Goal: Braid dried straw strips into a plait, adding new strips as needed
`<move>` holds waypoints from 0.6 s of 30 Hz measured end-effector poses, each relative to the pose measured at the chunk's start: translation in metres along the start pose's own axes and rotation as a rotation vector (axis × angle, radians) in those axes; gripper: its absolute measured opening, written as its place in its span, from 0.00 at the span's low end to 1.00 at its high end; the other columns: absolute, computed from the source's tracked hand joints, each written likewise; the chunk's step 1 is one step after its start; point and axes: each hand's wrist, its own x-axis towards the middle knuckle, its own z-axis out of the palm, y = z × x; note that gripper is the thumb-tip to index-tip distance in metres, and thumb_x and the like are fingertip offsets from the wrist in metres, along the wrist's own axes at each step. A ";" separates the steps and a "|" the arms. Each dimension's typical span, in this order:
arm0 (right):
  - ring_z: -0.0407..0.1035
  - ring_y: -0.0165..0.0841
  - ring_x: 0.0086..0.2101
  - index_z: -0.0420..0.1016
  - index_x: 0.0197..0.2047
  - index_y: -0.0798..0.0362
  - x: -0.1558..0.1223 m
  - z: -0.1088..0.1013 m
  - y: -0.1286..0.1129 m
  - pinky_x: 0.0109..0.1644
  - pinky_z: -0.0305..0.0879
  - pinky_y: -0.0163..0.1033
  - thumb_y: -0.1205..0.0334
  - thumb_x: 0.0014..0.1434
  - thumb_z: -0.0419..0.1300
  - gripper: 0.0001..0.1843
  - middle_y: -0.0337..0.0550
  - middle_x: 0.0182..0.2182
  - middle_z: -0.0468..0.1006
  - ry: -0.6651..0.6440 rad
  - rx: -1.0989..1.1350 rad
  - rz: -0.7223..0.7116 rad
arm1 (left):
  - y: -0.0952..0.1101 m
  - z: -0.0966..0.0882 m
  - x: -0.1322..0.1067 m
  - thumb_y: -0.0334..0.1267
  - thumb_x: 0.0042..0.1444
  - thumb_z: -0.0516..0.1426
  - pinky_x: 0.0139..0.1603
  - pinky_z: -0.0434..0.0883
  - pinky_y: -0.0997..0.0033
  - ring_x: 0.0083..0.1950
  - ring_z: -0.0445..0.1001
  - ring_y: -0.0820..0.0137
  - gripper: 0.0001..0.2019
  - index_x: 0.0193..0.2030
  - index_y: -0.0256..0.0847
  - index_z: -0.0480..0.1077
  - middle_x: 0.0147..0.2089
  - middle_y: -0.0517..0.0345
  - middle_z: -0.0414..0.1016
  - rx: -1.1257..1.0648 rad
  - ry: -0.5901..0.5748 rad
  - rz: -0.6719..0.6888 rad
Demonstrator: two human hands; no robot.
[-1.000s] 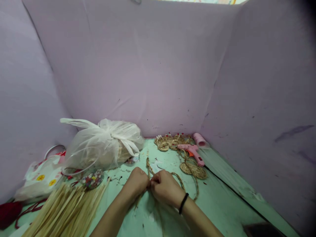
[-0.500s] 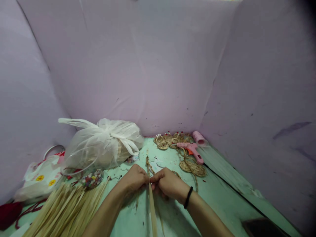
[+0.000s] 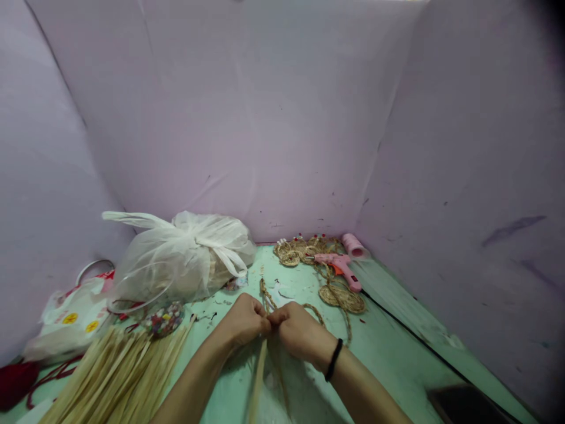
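My left hand [image 3: 248, 321] and my right hand [image 3: 300, 330] meet at the middle of the green table, thumbs and fingertips pinched together on pale flat fibre strips [image 3: 259, 377]. The loose ends of the strips hang down towards me below the fingers. Beyond the fingertips a narrow braided cord [image 3: 266, 293] runs away over the tabletop, and a length of it curves out past the right hand. A black band circles my right wrist. The exact grip point lies hidden behind the fingers.
A bundle of fibre strips [image 3: 117, 377] lies at left, with a clear bag of colourful beads [image 3: 165, 319] and a tied white plastic bag [image 3: 185, 259] behind. A pink glue gun [image 3: 339, 268], coiled braid pieces [image 3: 342, 299] and a pink thread spool [image 3: 353, 245] sit at back right. A dark object [image 3: 468, 403] lies front right.
The hanging strip has swung to the left beneath my hands. My thumbs have shifted slightly, with both hands still pinched close together.
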 end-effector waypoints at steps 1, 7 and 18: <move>0.50 0.23 0.14 0.64 0.12 0.56 0.001 0.000 -0.001 0.20 0.42 0.32 0.76 0.35 0.47 0.10 0.34 0.10 0.57 -0.004 0.039 0.034 | -0.001 0.001 0.000 0.28 0.29 0.51 0.18 0.43 0.76 0.16 0.47 0.81 0.03 0.12 0.36 0.59 0.11 0.67 0.49 -0.012 0.005 -0.008; 0.58 0.23 0.14 0.65 0.20 0.57 0.003 -0.005 -0.005 0.20 0.56 0.29 0.78 0.38 0.46 0.10 0.36 0.13 0.65 -0.052 0.490 0.228 | -0.002 -0.001 0.000 0.30 0.29 0.51 0.17 0.44 0.77 0.15 0.47 0.81 0.02 0.12 0.36 0.60 0.10 0.66 0.52 -0.236 -0.058 -0.057; 0.56 0.21 0.12 0.60 0.22 0.56 0.016 0.003 0.015 0.16 0.54 0.26 0.76 0.45 0.51 0.07 0.31 0.10 0.64 -0.055 0.553 0.168 | 0.001 -0.001 -0.001 0.30 0.29 0.52 0.17 0.39 0.77 0.13 0.43 0.83 0.02 0.12 0.35 0.61 0.09 0.67 0.51 -0.313 -0.086 -0.098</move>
